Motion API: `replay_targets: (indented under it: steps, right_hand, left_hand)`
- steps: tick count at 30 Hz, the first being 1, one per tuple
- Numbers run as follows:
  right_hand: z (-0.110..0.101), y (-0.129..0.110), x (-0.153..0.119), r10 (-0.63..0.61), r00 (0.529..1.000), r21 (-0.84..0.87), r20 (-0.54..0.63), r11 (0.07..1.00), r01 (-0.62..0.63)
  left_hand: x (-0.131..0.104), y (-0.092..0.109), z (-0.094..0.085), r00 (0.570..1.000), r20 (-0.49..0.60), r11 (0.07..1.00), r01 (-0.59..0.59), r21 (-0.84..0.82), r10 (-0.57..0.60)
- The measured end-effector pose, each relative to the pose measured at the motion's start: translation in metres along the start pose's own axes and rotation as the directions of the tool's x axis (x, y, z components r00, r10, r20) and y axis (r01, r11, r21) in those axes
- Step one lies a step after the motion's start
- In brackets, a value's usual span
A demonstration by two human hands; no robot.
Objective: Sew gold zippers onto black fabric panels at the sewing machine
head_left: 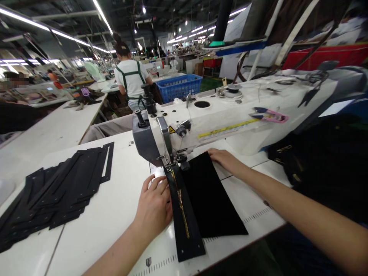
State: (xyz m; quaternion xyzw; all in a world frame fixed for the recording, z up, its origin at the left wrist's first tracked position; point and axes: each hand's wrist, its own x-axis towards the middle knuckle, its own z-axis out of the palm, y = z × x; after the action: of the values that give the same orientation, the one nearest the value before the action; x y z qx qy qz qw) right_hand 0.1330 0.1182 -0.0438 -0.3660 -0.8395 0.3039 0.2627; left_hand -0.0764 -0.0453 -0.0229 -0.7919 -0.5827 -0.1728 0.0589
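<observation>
A black strip with a gold-toothed zipper [184, 218] lies under the needle area of a white sewing machine [224, 115]. Against its right side is a plain black fabric panel [215, 203], part of which reaches past the table's front edge. My left hand [155, 203] rests on the table at the strip's left edge, fingers bent and slightly apart; its thumb side is partly hidden. At the panel's far right corner, my right hand [222, 158] has its fingertips closed on the fabric edge. The zipper's far end is hidden beneath the machine head.
Several black slotted pieces [66, 184] lie in an overlapping pile on the left. Pink-handled snips [270, 115] rest on the machine arm above a yellow measuring tape [227, 128]. Dark fabric [324, 165] is heaped at right. Behind stand a blue crate [179, 86] and a person [130, 76].
</observation>
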Motion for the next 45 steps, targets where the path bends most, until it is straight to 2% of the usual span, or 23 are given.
replay_targets:
  steps: [3,6,9,11,13,16,18,22,30,38,45]
  right_hand:
    - [0.006,-0.005,0.005,0.029,0.999,-0.16,-0.042,0.986,-0.035]
    - [0.017,-0.008,0.008,0.024,0.993,-0.394,-0.116,0.917,-0.069]
    - [0.02,-0.013,0.008,-0.001,0.989,-0.512,-0.147,0.856,-0.075]
    - [0.018,-0.023,0.003,-0.073,0.981,-0.589,-0.181,0.807,-0.048]
    - [0.019,-0.037,-0.005,-0.242,0.953,-0.636,-0.184,0.768,0.072]
    - [0.034,-0.058,-0.02,-0.492,0.867,-0.529,-0.077,0.757,0.383]
    - [0.049,-0.065,-0.028,-0.53,0.848,-0.402,-0.001,0.776,0.485]
    - [0.066,-0.062,-0.031,-0.481,0.871,-0.32,0.104,0.813,0.487]
    - [0.06,-0.055,-0.027,-0.475,0.862,-0.287,0.175,0.813,0.507]
    - [0.058,-0.05,-0.024,-0.488,0.851,-0.271,0.191,0.807,0.524]
    - [0.059,-0.053,-0.025,-0.498,0.852,-0.293,0.164,0.8,0.524]
  left_hand:
    - [-0.001,0.0,0.001,1.0,-0.018,1.0,-0.002,-0.001,0.002]
    - [-0.001,-0.001,0.003,1.0,-0.024,1.0,-0.017,0.014,0.018]
    - [-0.001,0.0,0.004,0.999,-0.04,1.0,-0.005,0.008,0.005]
    - [-0.001,0.001,0.004,0.999,-0.044,1.0,0.014,-0.015,-0.015]
    - [-0.003,0.001,0.005,0.997,-0.058,0.998,0.04,-0.044,-0.043]
    - [-0.008,-0.002,0.007,0.99,-0.106,0.994,0.085,-0.072,-0.092]
    - [-0.01,-0.005,0.01,0.992,-0.104,0.995,0.067,-0.068,-0.074]
    - [-0.009,-0.014,0.014,0.996,-0.058,0.996,-0.071,-0.055,0.068]
    - [-0.003,-0.02,0.015,0.976,-0.052,0.977,-0.213,-0.026,0.212]
    - [-0.001,-0.009,0.017,0.984,-0.043,0.985,-0.17,0.016,0.171]
    - [-0.001,-0.009,0.016,0.987,-0.049,0.989,-0.149,0.022,0.15]
